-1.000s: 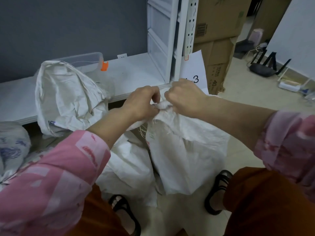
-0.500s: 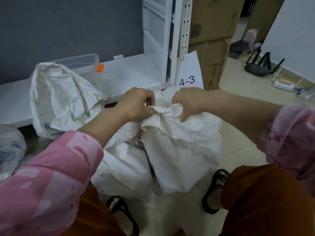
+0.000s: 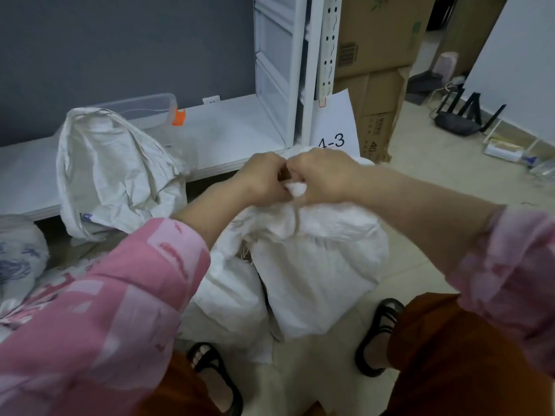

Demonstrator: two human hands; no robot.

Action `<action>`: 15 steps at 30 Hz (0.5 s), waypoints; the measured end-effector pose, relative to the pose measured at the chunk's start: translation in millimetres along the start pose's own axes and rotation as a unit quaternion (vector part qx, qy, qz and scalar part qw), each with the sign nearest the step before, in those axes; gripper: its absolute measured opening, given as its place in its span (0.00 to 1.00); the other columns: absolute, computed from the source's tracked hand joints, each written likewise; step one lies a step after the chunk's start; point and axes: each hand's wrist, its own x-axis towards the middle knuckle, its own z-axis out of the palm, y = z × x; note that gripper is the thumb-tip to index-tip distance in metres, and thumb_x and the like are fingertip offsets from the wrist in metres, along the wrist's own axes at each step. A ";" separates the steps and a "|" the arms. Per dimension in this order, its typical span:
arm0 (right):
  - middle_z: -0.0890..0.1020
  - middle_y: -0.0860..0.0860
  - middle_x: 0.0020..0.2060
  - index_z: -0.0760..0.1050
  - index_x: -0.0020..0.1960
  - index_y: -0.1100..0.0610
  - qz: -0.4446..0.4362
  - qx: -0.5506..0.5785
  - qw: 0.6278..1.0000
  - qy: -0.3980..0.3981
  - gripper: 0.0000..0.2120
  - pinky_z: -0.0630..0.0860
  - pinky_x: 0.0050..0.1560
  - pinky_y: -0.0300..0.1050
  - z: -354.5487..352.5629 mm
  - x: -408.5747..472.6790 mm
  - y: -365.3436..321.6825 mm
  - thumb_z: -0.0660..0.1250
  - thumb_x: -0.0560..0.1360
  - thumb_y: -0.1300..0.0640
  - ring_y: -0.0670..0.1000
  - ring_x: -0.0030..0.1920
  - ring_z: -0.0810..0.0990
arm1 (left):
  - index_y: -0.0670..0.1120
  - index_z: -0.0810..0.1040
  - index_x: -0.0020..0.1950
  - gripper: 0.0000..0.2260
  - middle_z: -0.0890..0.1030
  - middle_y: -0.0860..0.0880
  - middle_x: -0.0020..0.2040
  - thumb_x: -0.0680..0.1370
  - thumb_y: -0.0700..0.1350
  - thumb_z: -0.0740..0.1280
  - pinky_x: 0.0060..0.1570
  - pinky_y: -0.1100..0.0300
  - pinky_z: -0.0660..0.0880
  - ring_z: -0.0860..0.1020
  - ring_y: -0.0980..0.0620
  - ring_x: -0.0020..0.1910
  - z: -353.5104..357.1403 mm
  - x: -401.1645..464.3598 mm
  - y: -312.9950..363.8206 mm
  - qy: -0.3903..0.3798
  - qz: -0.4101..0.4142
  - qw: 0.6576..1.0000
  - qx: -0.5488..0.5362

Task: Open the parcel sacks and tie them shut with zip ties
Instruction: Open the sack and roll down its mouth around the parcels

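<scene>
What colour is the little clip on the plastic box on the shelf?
Orange. The clip on the clear plastic box shows best in the head view.

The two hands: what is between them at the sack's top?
In the head view, the sack's bunched neck sits between left hand and right hand.

Pink patterned sleeves (image 3: 99, 310), rust-orange trousers (image 3: 450, 355), black sandals (image 3: 378, 334).

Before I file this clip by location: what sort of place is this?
Probably a parcel sorting or storage room: stacked cardboard boxes, white shelving with a paper bin label reading 4-3, and woven sacks on the floor.
</scene>
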 end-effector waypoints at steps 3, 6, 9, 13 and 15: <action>0.77 0.45 0.49 0.73 0.60 0.51 0.026 0.118 0.987 -0.108 0.30 0.72 0.41 0.42 -30.2 0.5 16.1 0.79 0.61 0.49 0.50 0.48 0.76 | 0.50 0.74 0.41 0.04 0.75 0.52 0.37 0.71 0.42 0.67 0.37 0.58 0.65 0.73 0.48 0.40 5.2 -5.0 -6.6 0.067 0.045 0.995 0.058; 0.69 0.47 0.54 0.68 0.65 0.49 0.023 -0.083 0.991 -0.106 0.37 0.68 0.44 0.44 -17.7 -0.3 14.4 0.79 0.61 0.47 0.50 0.55 0.70 | 0.51 0.68 0.34 0.10 0.73 0.53 0.33 0.69 0.38 0.65 0.35 0.58 0.65 0.73 0.47 0.38 4.9 -8.7 -11.3 0.104 0.061 0.992 0.045; 0.75 0.51 0.51 0.74 0.54 0.55 -0.036 -0.182 0.981 -0.058 0.18 0.68 0.41 0.46 7.6 2.7 8.2 0.73 0.68 0.49 0.53 0.55 0.73 | 0.50 0.70 0.35 0.08 0.76 0.52 0.35 0.68 0.38 0.66 0.34 0.57 0.68 0.74 0.48 0.38 8.7 -14.0 -16.8 0.128 0.058 0.989 0.034; 0.78 0.51 0.28 0.74 0.31 0.55 -0.104 -0.331 0.932 0.099 0.11 0.58 0.28 0.42 22.4 0.5 12.6 0.74 0.58 0.65 0.54 0.32 0.79 | 0.50 0.74 0.43 0.10 0.79 0.52 0.45 0.68 0.44 0.74 0.41 0.61 0.69 0.75 0.51 0.43 -6.0 -17.6 -15.8 0.003 0.037 0.999 0.015; 0.73 0.50 0.22 0.71 0.26 0.55 -0.109 -0.347 0.924 0.120 0.15 0.54 0.25 0.38 32.5 0.5 15.2 0.76 0.50 0.66 0.52 0.24 0.75 | 0.51 0.77 0.52 0.18 0.78 0.55 0.49 0.65 0.51 0.77 0.46 0.63 0.71 0.76 0.55 0.47 -23.7 -17.4 -9.2 -0.076 0.013 0.997 -0.026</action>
